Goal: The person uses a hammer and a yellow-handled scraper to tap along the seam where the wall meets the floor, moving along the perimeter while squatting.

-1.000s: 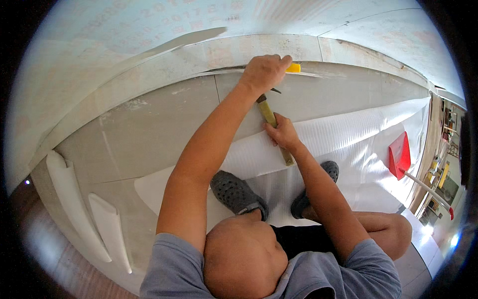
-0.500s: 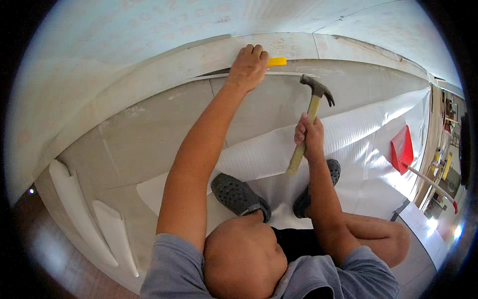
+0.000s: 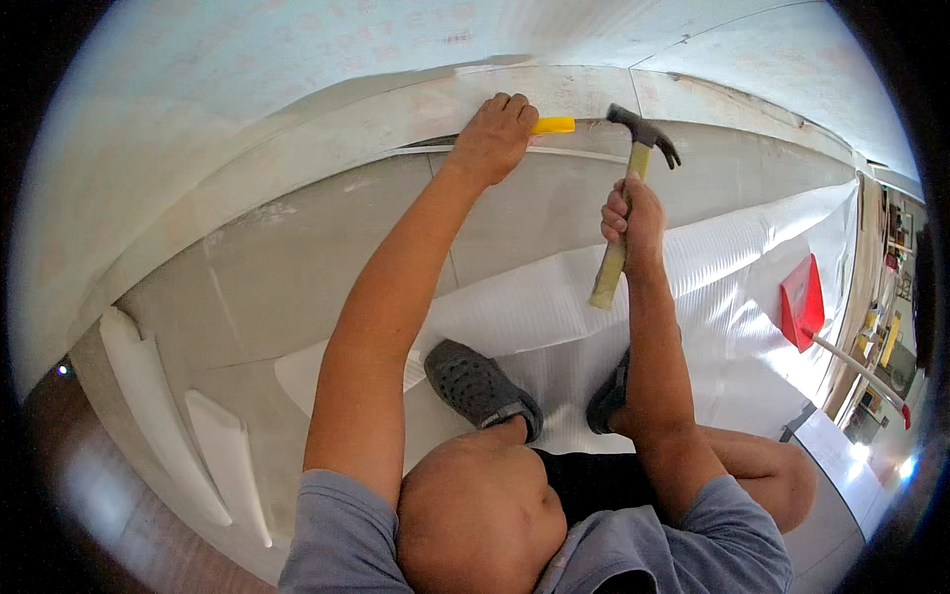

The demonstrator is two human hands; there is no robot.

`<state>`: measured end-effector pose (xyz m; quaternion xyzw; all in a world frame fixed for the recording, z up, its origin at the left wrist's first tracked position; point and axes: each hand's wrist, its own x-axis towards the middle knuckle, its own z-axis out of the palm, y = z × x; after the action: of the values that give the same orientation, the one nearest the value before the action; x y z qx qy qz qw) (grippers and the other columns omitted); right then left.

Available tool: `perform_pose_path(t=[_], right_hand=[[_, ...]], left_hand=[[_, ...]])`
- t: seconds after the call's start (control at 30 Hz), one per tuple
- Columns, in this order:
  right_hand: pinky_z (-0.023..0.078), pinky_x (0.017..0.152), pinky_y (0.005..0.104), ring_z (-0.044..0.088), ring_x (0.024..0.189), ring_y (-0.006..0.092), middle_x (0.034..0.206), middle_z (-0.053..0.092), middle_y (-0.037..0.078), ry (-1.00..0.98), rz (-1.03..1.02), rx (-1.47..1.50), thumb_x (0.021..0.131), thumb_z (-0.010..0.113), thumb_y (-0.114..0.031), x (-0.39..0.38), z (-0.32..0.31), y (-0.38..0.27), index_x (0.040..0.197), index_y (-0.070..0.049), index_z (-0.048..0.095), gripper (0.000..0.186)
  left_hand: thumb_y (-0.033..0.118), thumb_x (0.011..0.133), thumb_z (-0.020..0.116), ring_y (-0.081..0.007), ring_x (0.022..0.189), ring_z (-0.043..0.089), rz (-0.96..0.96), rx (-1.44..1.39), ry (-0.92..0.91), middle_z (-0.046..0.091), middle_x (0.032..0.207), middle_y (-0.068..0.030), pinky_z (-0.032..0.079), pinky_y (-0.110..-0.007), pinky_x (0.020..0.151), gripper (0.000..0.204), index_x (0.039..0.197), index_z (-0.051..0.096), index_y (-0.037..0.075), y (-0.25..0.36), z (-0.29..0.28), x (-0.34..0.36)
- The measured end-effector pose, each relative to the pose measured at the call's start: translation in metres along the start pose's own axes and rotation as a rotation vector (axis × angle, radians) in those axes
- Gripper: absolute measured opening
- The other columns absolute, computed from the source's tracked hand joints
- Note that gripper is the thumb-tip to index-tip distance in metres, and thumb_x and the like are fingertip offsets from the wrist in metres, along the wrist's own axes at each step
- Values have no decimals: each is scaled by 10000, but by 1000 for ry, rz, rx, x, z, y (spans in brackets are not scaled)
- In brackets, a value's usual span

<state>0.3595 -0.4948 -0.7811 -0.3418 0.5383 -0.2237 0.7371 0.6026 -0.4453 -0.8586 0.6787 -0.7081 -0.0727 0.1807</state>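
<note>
pale wall (image 3: pixel 297 59) bends over a grey floor (image 3: pixel 327 218), where a white foam sheet (image 3: pixel 534 297) lies in front of the dark shoe (image 3: pixel 475 381). left hand (image 3: pixel 497 139) is closed around a yellow handle (image 3: pixel 556 125), low beside the wall; what is on its other end i cannot tell, because the hand covers it. right hand (image 3: pixel 638 220) grasps the hammer (image 3: pixel 641 158) by its shaft, the head near the yellow end but not touching. if a blow comes crooked, the head could slip off this small end and hurt the left hand.
</note>
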Motion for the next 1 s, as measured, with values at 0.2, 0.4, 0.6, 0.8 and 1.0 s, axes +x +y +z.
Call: perform_pose_path(t=[0.2, 0.4, 0.6, 0.8, 1.0], right_hand=[[338, 388, 260, 377, 465, 79, 650, 411, -31, -17, 7, -70, 1071, 547, -406, -7, -14, 4, 975, -83, 527, 338], [336, 388, 258, 381, 463, 81, 650, 419, -28, -74, 70, -187, 1065, 554, -404, -20, 0, -2, 972, -87, 524, 331], [312, 384, 241, 350, 454, 60, 650, 409, -43, -66, 114, -213, 1074, 535, -400, -18, 11, 0, 961, -99, 522, 322], [345, 388, 261, 384, 454, 80, 645, 418, -28, -86, 87, -160, 1074, 545, -386, -16, 6, 2, 965, -90, 510, 318], [329, 371, 249, 365, 443, 61, 650, 415, -34, -70, 81, -213, 1078, 524, -396, -26, 5, 3, 965, -101, 514, 316]], left_hand=[[195, 980, 655, -296, 1123, 560, -3, -61, -2, 574, 1243, -154, 471, -421, 1050, 272, 1149, 595, -9, -2, -4, -2], [179, 976, 654, -310, 1201, 547, -47, -63, -15, 561, 1312, -169, 462, -421, 1097, 315, 1204, 593, -30, -5, -1, -10], [163, 976, 646, -316, 1222, 550, -31, -103, -40, 564, 1332, -167, 449, -417, 1132, 331, 1230, 600, -45, -5, -2, -9], [139, 968, 648, -324, 1285, 538, -73, -115, -45, 567, 1384, -177, 450, -420, 1145, 342, 1250, 595, -46, -1, -2, -14], [120, 978, 633, -335, 1354, 510, -98, -185, -16, 546, 1446, -188, 430, -421, 1171, 337, 1274, 586, -34, -1, -3, -19]])
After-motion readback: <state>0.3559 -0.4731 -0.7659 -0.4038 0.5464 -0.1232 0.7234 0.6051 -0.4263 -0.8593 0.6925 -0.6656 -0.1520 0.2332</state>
